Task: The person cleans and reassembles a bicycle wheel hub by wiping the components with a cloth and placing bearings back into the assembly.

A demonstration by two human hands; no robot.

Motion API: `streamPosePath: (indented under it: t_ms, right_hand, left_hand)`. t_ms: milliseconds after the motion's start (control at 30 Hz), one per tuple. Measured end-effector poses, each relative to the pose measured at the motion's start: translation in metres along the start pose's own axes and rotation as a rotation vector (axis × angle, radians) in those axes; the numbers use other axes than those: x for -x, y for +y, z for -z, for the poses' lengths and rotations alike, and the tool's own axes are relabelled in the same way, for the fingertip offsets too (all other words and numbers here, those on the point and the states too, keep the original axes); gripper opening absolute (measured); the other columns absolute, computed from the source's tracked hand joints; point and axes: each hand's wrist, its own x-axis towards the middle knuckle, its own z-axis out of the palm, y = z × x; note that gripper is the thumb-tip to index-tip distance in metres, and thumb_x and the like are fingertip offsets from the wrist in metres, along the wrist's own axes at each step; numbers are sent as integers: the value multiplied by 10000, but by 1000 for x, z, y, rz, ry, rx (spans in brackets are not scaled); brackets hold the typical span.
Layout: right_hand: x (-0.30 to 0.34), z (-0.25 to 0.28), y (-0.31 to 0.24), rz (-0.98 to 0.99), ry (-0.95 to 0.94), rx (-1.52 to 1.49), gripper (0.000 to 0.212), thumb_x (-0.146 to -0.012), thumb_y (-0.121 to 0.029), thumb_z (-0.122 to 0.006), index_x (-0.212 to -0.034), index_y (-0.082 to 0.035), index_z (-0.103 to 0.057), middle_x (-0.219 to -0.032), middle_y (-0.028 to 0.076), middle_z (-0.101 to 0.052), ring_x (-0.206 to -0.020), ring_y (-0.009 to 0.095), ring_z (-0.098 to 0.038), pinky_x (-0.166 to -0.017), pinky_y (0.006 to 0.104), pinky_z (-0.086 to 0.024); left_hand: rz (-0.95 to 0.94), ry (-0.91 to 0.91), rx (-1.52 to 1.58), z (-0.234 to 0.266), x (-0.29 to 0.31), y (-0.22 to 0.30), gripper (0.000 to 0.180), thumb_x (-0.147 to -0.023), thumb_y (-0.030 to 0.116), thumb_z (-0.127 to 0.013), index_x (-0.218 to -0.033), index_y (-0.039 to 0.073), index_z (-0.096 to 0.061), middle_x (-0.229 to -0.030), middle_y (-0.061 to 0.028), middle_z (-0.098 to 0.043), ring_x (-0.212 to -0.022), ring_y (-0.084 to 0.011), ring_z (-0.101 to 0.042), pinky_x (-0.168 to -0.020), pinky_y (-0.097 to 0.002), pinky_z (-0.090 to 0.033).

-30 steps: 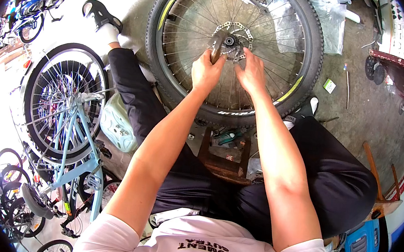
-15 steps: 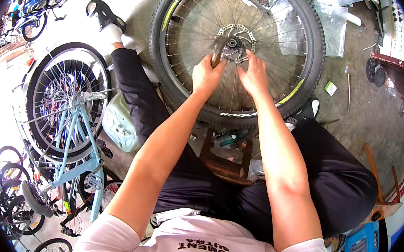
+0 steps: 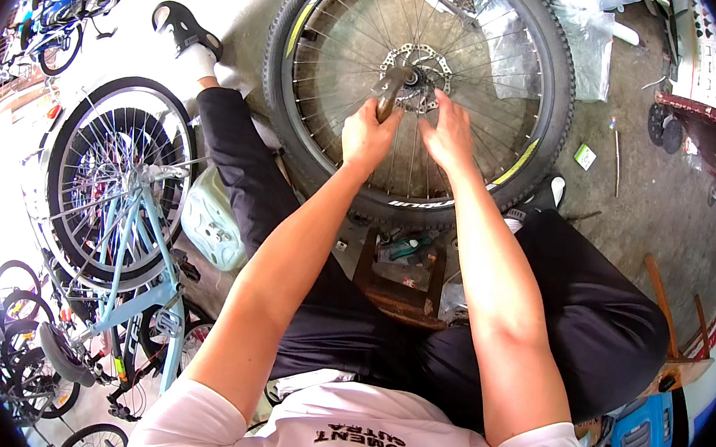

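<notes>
A bicycle wheel [image 3: 559,122] with a black knobbly tyre lies before me, its silver brake disc [image 3: 444,70] facing up around the hub. My left hand [image 3: 368,135] is closed round the handle of a hammer [image 3: 391,91], whose head is over the hub, beside the disc's centre. My right hand [image 3: 450,134] is at the disc's near right edge, index finger pointing towards the hub. Its fingers look closed on something dark and thin, mostly hidden, that I cannot make out.
A light-blue bicycle [image 3: 144,203] stands to the left, beside a pale green helmet-like shell [image 3: 214,218]. A low wooden stool [image 3: 402,301] is between my legs. Clear plastic bags [image 3: 585,56] and a small green-and-white box [image 3: 584,156] lie on the right. A blue case [image 3: 641,433] sits lower right.
The hammer's head, blurred before, has swung right and now stands over the hub. My left hand has shifted slightly with it; the right hand and the wheel are almost unmoved.
</notes>
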Motion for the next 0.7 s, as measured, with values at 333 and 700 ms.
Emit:
streamPosePath:
  t_ms: [333,700]
  right_hand:
    - [3,-1,6,1,17,-40,659,-837,-219,-672,-1438,-88,-437,-1358,174,-559,-1288,371,-468,-1107,443,-373]
    - [-1,0,0,0,-3,-30,673,-827,-217,-681,-1438,-80,-435,-1351,177,-565,-1254,380,-493,-1095,437,-376]
  left_hand:
    - [31,-89,-34,2,6,15,432,-837,444,-691,-890,18,-640,-841,-228,-693,-852,-439,-668,-765,-495,-511]
    - [35,-70,-30,-15,6,-12,439,-807,401,-726,-831,-28,-634,-740,-229,-666,-753,-428,-651,-703,-474,-486]
